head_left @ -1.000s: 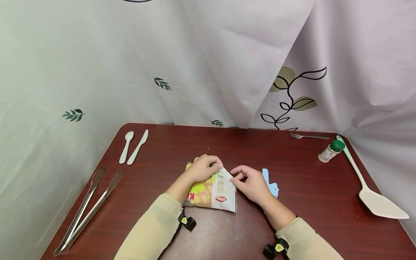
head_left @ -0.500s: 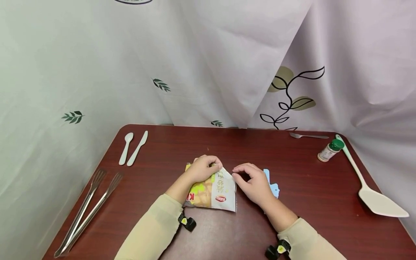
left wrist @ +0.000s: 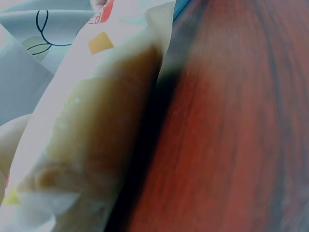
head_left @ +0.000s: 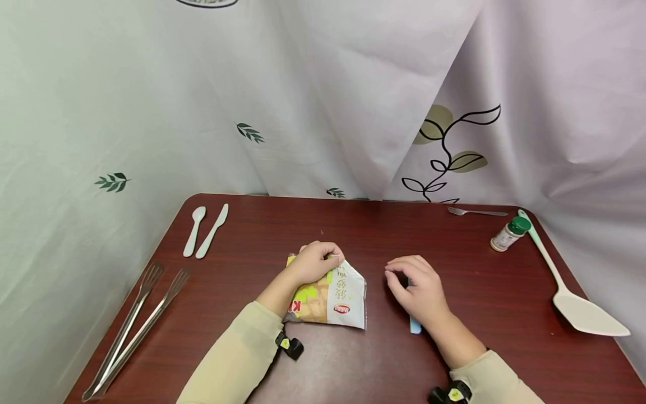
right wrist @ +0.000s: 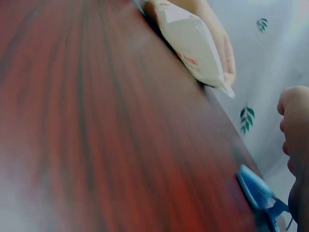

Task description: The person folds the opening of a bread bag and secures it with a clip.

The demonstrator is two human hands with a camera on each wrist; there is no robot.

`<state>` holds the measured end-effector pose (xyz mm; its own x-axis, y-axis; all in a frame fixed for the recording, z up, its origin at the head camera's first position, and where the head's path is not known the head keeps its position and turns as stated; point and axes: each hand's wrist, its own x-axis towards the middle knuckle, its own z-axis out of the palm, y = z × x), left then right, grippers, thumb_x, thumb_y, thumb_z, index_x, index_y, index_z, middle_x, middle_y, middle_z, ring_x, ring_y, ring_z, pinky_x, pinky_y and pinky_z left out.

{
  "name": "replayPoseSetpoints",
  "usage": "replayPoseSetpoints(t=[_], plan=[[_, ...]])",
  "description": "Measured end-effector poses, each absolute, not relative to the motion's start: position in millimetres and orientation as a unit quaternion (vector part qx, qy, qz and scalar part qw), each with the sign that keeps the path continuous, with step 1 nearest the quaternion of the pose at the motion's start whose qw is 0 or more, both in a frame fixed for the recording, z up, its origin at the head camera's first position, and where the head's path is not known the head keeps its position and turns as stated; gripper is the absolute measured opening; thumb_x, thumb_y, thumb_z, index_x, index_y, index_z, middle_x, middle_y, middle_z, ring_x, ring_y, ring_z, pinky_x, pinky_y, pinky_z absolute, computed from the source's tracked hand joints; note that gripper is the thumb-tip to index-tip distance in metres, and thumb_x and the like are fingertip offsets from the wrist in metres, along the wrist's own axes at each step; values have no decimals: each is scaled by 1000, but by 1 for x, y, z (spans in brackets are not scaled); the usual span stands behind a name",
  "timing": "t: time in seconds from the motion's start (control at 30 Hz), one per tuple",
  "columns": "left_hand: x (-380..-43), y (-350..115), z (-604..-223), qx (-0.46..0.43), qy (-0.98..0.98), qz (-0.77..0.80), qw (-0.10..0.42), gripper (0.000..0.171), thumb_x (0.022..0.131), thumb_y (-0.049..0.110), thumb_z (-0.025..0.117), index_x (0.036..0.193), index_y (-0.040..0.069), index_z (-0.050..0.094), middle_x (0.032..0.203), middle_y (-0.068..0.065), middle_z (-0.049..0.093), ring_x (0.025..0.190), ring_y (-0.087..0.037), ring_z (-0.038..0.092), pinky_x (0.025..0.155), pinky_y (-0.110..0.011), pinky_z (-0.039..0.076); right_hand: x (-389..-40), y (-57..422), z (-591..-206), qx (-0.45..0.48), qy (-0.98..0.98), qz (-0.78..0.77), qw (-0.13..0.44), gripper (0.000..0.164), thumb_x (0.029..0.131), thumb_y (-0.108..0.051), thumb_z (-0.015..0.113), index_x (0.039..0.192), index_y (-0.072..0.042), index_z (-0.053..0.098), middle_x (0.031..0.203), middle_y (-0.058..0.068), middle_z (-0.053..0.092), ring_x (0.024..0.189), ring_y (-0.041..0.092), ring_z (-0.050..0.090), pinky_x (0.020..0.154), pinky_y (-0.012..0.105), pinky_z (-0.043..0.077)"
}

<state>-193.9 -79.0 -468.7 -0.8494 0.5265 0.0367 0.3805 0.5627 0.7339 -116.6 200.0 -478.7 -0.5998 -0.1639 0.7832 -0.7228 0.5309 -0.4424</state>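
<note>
A small snack bag [head_left: 348,308], printed with yellow chunks and a white end panel, lies at the middle of the table. My left hand [head_left: 314,262] lies over its far side and grips the upper edge between thumb and fingers. In the right wrist view the left fingers show behind the bag [right wrist: 193,43]. To the right, my right hand [head_left: 421,287] hovers apart from the bag with fingers loosely curled and nothing between them. Beneath it is a light-blue plastic piece [head_left: 415,326] with a narrow bar, mostly hidden by the hand in the head view.
Long metal tongs [head_left: 126,326] lie along the left side, below a white spoon [head_left: 194,233] and a white knife [head_left: 212,231]. At the back right are a metal fork [head_left: 479,212], a green-capped seasoning bottle [head_left: 507,235] and a large spatula [head_left: 587,314]. A curtain hangs behind the table.
My right hand has let go of the bag's right corner and moved right, over the light-blue piece. The left hand and the bag stay in place.
</note>
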Motion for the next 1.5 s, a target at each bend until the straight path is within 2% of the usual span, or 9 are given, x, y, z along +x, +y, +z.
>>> replayPoseSetpoints(t=[0.3,0.57,0.83,0.97,1.07,1.13,1.33,1.5], plan=[[-194,-78,-468,258,881,385,94,14,106,24,65,94,23,73,88,14,68,96,-15,60,101,-46,34,-105,236,-480,215,-803,385,402,13,81,1,77,93,-3,81,93,10,78,86,30,69,92,16,46],[-194,-78,-467,256,883,384,91,14,106,24,65,95,23,73,91,14,69,97,-15,61,102,-47,34,-90,259,-487,120,-848,359,371,14,81,1,81,95,-2,80,97,10,77,92,29,66,94,12,39],[-193,-79,-469,261,883,381,88,14,106,25,65,95,23,73,93,14,70,99,-16,62,103,-47,35,-78,266,-491,54,-884,343,313,23,77,-6,92,95,-3,79,99,12,75,98,32,65,94,18,34],[-194,-79,-470,259,885,377,85,14,106,26,66,95,25,73,93,16,69,100,-16,61,103,-47,35,-72,268,-491,36,-894,341,289,17,78,-10,93,80,-11,76,90,7,73,93,29,62,89,30,37],[-194,-79,-470,256,886,377,87,13,106,26,66,95,25,73,93,16,69,101,-17,60,103,-47,35,-71,269,-492,50,-898,334,281,27,78,-11,92,68,-18,68,82,5,67,87,28,58,86,39,36],[-194,-79,-470,256,885,378,88,14,106,26,66,95,25,73,92,16,68,100,-17,60,103,-47,34,-71,269,-493,65,-899,330,280,31,78,-10,91,66,-20,65,81,4,64,86,29,56,86,42,35],[-193,-79,-470,257,885,379,86,14,106,26,66,95,25,74,90,16,68,101,-17,60,103,-47,34,-72,268,-495,75,-898,332,279,34,79,-7,90,66,-23,63,84,4,64,90,32,55,85,43,33],[-194,-79,-471,259,885,378,85,14,106,26,66,95,25,73,90,16,67,100,-17,59,102,-47,34,-71,267,-491,23,-905,338,258,27,89,-10,83,71,-17,65,86,8,70,95,36,58,86,42,36]])
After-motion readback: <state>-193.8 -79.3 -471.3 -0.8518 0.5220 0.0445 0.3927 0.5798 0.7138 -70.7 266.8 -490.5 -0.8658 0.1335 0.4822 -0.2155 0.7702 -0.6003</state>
